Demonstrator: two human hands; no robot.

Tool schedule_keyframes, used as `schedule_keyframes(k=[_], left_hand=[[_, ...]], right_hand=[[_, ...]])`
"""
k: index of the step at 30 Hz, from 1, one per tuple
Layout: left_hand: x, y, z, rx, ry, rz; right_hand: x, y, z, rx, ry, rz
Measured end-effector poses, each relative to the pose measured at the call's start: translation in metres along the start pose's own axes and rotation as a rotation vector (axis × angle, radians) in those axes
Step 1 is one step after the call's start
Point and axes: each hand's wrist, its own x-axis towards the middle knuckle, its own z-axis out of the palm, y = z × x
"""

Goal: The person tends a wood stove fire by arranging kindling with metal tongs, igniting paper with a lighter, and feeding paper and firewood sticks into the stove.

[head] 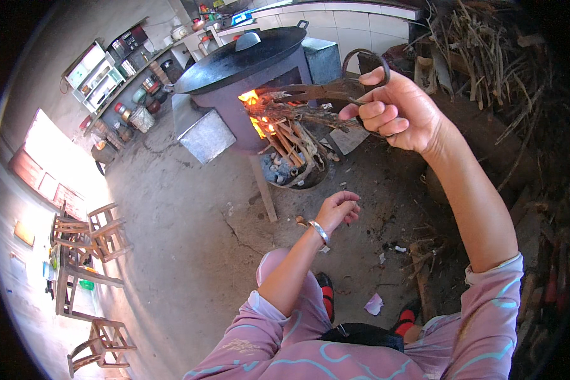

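Note:
My right hand (396, 111) grips the ring handles of dark iron fire tongs (332, 90). Their jaws reach left to the fire mouth of a round stove, among or just over burning firewood (289, 110). The exact contact of the tips is hard to make out. Orange flames (250, 98) show at the opening. A big black wok (228, 61) sits on the stove (218, 107), with a metal ladle or scoop (248, 42) at its far side. My left hand (343, 209), a silver bangle at its wrist, hangs empty above the floor with loosely bent fingers.
Below the fire mouth, a basin (297, 180) holds ash and thin sticks. Piled firewood (479, 57) fills the right side. Wooden chairs (107, 232) stand far left, and pots (141, 118) line the back wall. Scraps, including a paper piece (374, 304), lie near my feet.

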Motion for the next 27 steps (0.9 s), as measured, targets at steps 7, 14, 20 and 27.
schedule_keyframes(k=[7,14,20,27], left_hand=[[0.000,-0.005,-0.003,-0.012,0.013,0.008],[-0.002,-0.001,-0.007,-0.002,0.056,0.010],[-0.003,-0.005,-0.012,-0.031,0.069,0.019],[-0.010,-0.011,-0.022,-0.025,0.114,0.017]], right_hand=[[-0.038,-0.005,0.006,-0.072,0.046,-0.035],[-0.118,0.025,0.022,-0.185,0.153,-0.096],[-0.200,0.073,0.036,-0.069,0.179,-0.180],[-0.263,0.133,0.040,0.171,0.171,-0.230]])
